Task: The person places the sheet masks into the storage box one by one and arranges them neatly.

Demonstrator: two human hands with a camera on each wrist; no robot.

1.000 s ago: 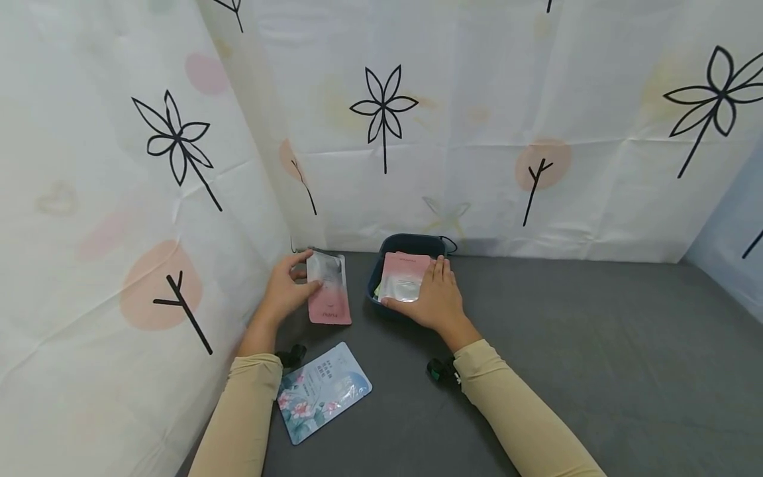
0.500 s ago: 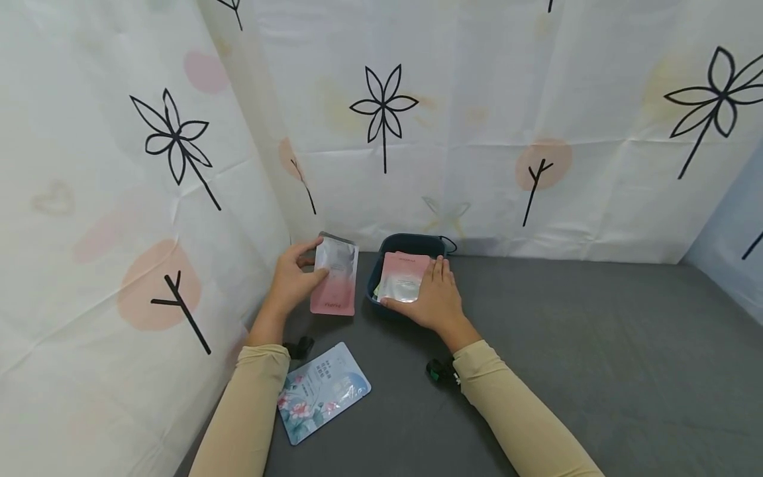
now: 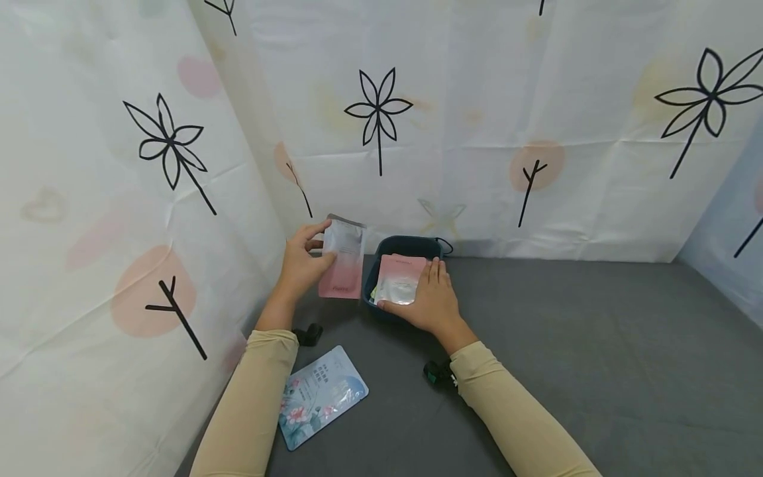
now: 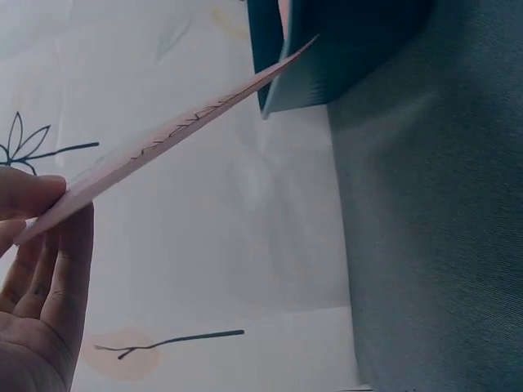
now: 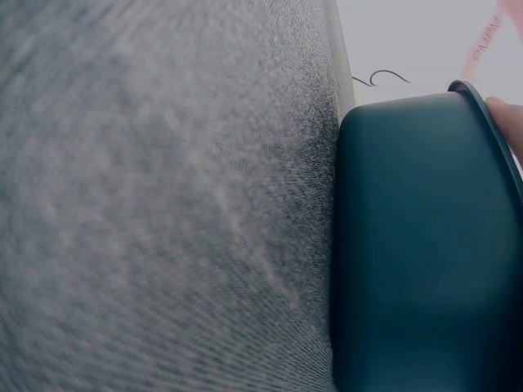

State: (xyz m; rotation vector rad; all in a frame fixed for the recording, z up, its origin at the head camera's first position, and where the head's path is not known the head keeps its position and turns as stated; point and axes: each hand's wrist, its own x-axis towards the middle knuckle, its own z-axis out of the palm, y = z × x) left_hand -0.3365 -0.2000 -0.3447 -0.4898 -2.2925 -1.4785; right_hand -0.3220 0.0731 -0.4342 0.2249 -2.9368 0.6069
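My left hand (image 3: 303, 266) pinches a pink-and-white sheet mask packet (image 3: 342, 262) by its left edge, thumb on the front and fingers behind. In the left wrist view this packet (image 4: 155, 147) appears nearly edge-on, its far end overlapping the dark teal basin (image 4: 306, 86). The basin (image 3: 387, 244) stands against the back wall, with a similar pink-and-silver packet (image 3: 401, 278) lying in its opening. My right hand (image 3: 432, 298) rests over this packet and the basin's right side, fingers extended. In the right wrist view a fingertip shows at the basin's rim (image 5: 482, 106).
A blue floral sheet mask packet (image 3: 324, 397) lies on the grey tabletop (image 3: 572, 358) in front, beside the left forearm. A white patterned cloth (image 3: 477, 132) hangs behind and along the left. A thin black cord loop (image 3: 446, 245) sits behind the basin.
My left hand has lifted the pink-and-white packet and carried it up and to the right, closer to the basin. My right hand stays in place on the basin's side.
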